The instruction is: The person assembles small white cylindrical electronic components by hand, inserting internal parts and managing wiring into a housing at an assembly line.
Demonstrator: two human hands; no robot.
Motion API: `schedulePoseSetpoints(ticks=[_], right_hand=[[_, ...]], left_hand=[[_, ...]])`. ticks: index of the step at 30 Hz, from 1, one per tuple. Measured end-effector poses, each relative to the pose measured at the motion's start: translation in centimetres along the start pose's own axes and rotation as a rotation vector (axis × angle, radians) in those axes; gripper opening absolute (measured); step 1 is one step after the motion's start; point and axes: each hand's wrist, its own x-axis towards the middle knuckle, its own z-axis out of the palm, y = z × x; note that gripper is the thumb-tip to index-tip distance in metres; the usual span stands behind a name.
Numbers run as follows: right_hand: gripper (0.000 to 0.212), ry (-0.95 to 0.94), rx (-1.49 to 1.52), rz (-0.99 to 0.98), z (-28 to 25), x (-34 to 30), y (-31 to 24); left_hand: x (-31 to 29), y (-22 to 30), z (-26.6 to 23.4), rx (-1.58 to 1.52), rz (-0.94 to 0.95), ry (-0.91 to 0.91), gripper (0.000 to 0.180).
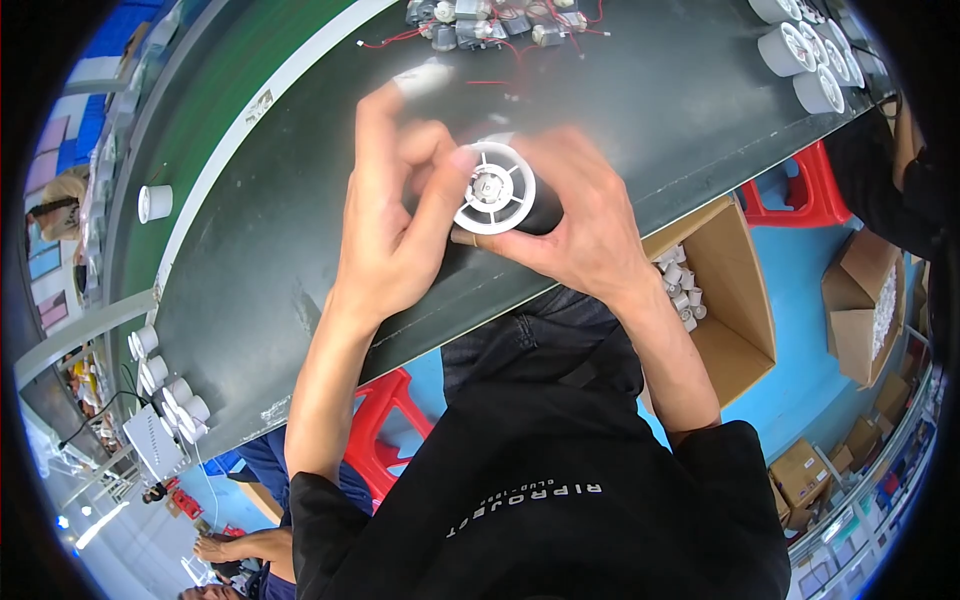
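Note:
Over the dark work table, a white round plastic housing [521, 188] faces up, its open ring crossed by spokes around a small hub. My right hand [583, 215] is closed around its right side, thumb along the near edge. On the other side, my left hand [405, 205] has its thumb pressed to the rim near the hub and its other fingers bent. The left forefinger reaches away, with a white covering [424, 76] on its tip. Blur hides part of the far fingers.
Small motors with red wires [480, 25] lie at the table's far side. White housings [800, 60] cluster at far right, more [170, 390] at left. One white cup [155, 204] sits on the green surface. A cardboard box [735, 290] of white parts and a red stool [800, 190] stand beside the table.

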Motion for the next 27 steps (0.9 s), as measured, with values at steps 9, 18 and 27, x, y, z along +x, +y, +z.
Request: schedulePoseSetpoints(ticks=[9, 18, 27], right_hand=[[0.059, -0.001, -0.011, 0.006, 0.0, 0.0, 0.5], [0.066, -0.053, 0.034, 0.029, -0.8, 0.1, 0.3], [0.041, 0.382, -0.471, 0.226, -14.6, 5.2, 5.5]], left_hand=[[0.1, -0.2, 1.1, -0.368, -0.056, 0.117, 0.057], [-0.1, 0.7, 0.5, 0.348, 0.11, 0.056, 0.104], [-0.4, 0.2, -5.6, 0.45, -0.058, 0.332, 0.088]])
